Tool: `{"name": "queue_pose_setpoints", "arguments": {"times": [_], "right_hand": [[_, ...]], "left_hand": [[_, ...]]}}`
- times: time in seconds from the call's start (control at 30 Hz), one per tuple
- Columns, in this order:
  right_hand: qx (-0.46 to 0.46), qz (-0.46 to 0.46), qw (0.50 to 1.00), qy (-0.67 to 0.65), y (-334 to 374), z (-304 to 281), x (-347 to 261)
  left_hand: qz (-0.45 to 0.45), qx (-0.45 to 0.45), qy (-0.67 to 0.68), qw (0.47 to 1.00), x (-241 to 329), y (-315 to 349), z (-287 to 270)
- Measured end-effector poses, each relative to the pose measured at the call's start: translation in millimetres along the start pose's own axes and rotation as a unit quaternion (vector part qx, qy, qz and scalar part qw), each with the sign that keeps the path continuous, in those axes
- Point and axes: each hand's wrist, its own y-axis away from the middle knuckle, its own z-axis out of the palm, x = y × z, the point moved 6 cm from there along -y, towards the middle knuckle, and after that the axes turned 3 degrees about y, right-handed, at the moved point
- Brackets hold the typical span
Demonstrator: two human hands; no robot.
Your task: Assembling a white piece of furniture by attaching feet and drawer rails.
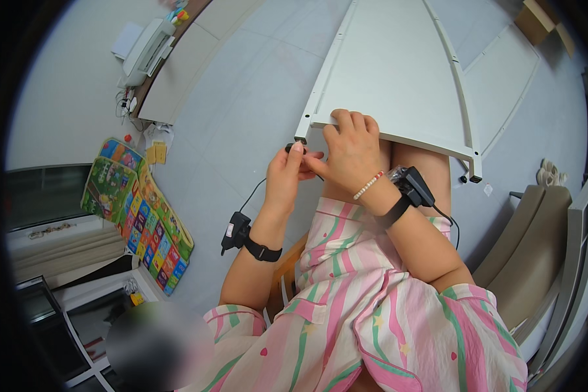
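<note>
White frame: the big white frame (398, 72) lies flat side up in front of the person, and its near end is over the knees (421, 166).
Which way it points: its long way runs straight out from the lap to the top of the view, where the far end is cut off; two leg ends stick back toward the person.
Left leg end: the left leg (304, 127) stops right by the left hand.
Right leg end: the right leg (475, 163) sticks out past the near bar, with a small black foot (464, 178) just beside it.
Left hand: the left hand (283, 175) is nearly closed, pinching a small black piece (293, 149) at the left leg's tip; fingers hide part of it.
Right hand: the right hand (351, 145) is half open, its bent fingers over the near bar (398, 138) and its thumb reaching toward the left hand.
In the way: the right hand covers some of the near bar.
On the floor: another white panel (506, 65) lies to the right, near a cardboard box (536, 23); slippers (551, 173) are lower down.
Far left: a bright play mat (140, 209) lies below a white printer (149, 52).
</note>
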Motion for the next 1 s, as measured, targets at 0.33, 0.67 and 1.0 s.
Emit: {"name": "queue_pose_setpoints", "arguments": {"times": [0.33, 0.67, 1.0], "right_hand": [[-0.001, -0.009, 1.000, -0.003, 1, 3, 2], [-0.005, 0.011, 1.000, -0.006, 0, 1, 0], [0.004, 0.009, 1.000, -0.009, 0, 1, -1]], "left_hand": [[0.020, -0.005, 0.014, 1.000, -4, 1, 3], [-0.042, -0.087, 0.133, 0.986, -8, -2, 7], [-0.100, -0.102, 0.207, 0.968, -11, 0, 12]]}}
